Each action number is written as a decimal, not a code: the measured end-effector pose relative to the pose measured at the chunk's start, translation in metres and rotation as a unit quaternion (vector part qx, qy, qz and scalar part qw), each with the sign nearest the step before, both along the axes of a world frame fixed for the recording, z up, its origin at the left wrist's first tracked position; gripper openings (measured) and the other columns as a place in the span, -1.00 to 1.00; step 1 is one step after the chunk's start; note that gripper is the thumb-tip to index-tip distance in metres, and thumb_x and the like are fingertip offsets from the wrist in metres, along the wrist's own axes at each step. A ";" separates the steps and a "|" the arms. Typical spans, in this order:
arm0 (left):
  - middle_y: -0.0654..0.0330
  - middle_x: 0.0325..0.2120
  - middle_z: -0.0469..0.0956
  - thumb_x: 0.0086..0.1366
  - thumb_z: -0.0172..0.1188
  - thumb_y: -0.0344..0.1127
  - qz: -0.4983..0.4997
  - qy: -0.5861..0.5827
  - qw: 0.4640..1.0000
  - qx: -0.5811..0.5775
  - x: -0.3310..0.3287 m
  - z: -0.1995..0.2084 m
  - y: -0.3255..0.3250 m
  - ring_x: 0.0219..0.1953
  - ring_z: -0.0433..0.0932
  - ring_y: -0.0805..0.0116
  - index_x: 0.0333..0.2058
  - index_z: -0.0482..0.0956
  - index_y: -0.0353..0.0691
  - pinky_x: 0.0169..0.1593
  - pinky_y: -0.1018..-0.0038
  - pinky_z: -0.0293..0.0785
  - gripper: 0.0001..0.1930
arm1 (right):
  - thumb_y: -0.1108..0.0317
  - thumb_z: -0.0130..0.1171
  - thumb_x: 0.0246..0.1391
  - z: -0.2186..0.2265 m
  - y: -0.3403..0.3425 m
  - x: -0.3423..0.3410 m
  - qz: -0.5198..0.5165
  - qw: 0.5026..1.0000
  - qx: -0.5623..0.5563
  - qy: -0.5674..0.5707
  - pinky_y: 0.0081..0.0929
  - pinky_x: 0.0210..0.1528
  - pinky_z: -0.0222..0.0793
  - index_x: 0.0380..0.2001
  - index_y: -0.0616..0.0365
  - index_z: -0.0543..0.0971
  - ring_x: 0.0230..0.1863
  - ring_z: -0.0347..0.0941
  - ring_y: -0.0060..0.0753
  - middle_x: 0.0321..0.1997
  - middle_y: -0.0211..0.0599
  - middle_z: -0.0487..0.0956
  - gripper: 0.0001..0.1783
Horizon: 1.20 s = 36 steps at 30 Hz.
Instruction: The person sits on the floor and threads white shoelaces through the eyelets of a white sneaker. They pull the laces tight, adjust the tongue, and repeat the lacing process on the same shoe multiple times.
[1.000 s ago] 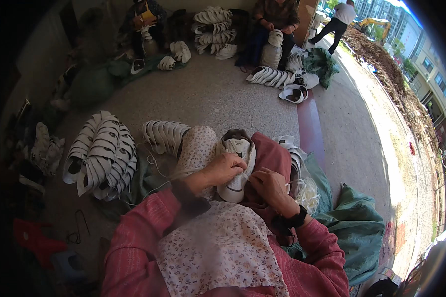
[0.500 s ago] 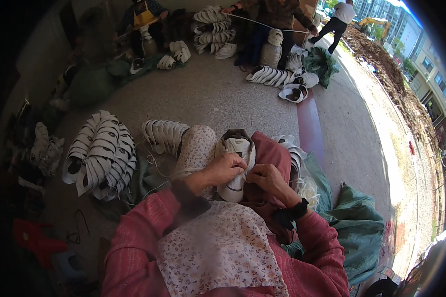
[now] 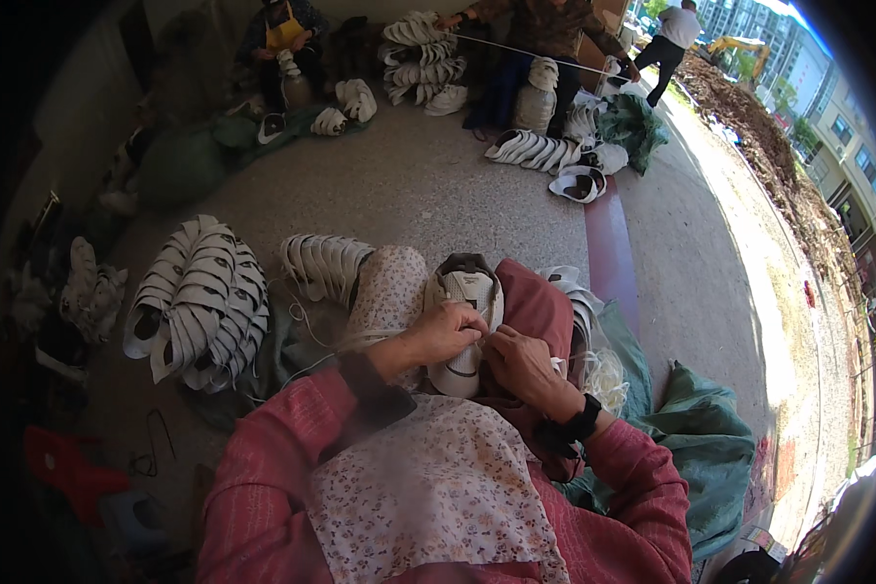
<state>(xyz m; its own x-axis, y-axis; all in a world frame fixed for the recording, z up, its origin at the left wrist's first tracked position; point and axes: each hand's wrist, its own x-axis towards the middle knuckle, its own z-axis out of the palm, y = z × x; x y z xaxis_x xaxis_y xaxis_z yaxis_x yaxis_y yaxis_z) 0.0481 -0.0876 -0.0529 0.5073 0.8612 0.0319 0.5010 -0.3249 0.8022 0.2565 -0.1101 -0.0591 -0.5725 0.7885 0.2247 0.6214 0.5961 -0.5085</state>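
Between my knees a white shoe upper [image 3: 455, 373] with a dark collar lies with its toe toward me. My left hand [image 3: 441, 334] rests over its lacing area, thumb and fingers pinched together on a thin white shoelace. Close on its right, my right hand [image 3: 528, 362] is closed too, fingertips pinching the lace at the upper's edge. A short piece of white lace shows beside the right hand. The exact spot between the fingertips is hidden. More white lace [image 3: 307, 370] trails off to the left across my patterned apron.
Nested stacks of white uppers [image 3: 202, 297] stand on the left, with another row [image 3: 323, 263] by my left knee. Right of me lie a bundle of white laces [image 3: 605, 380] and a green sack [image 3: 701, 428]. Two co-workers sit opposite among more uppers; one stretches a lace [image 3: 530, 51].
My right hand has turned slightly and come nearer the left, and a bit of white lace now shows beside it. The left hand has hardly moved. A co-worker opposite has brought their hands together.
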 end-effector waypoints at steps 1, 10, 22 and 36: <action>0.14 -0.28 0.60 0.30 0.18 -0.33 0.003 -0.005 1.000 -0.001 0.000 -0.002 0.000 -0.16 0.57 0.26 -0.19 0.66 -0.27 -0.03 0.38 0.46 -0.81 | 0.29 0.19 0.08 0.005 0.003 0.000 0.004 1.000 -0.018 -0.014 -0.17 -0.26 0.41 -0.32 0.17 0.54 -0.29 0.53 -0.07 -0.36 -0.18 0.52 -0.82; 0.11 -0.35 0.59 0.22 0.23 -0.38 -0.049 0.014 0.986 0.156 -0.007 0.016 -0.008 -0.22 0.57 0.13 -0.23 0.66 -0.25 -0.09 0.33 0.49 -0.84 | 0.21 0.37 -0.16 0.029 0.036 0.013 0.090 0.989 0.074 -0.091 -0.11 0.01 0.28 -0.10 0.02 0.51 -0.08 0.52 -0.19 -0.22 -0.31 0.55 -0.52; 0.13 -0.28 0.67 0.29 0.24 -0.36 0.018 -0.049 0.998 0.034 -0.005 0.003 0.005 -0.21 0.63 0.36 -0.16 0.67 -0.29 -0.11 0.47 0.51 -0.81 | 0.27 0.34 -0.20 0.012 0.051 0.013 0.111 0.988 0.083 -0.070 -0.25 -0.01 0.27 -0.30 0.03 0.56 -0.17 0.54 -0.21 -0.32 -0.33 0.55 -0.68; 0.13 -0.41 0.57 0.19 0.26 -0.28 -0.065 0.061 0.991 0.097 0.002 0.007 0.020 -0.27 0.59 0.14 -0.20 0.66 -0.15 -0.14 0.34 0.48 -0.79 | 0.27 0.24 -0.09 0.013 0.051 0.019 0.165 0.967 0.173 -0.083 -0.31 -0.11 0.23 -0.35 0.10 0.50 -0.26 0.47 -0.27 -0.41 -0.32 0.47 -0.77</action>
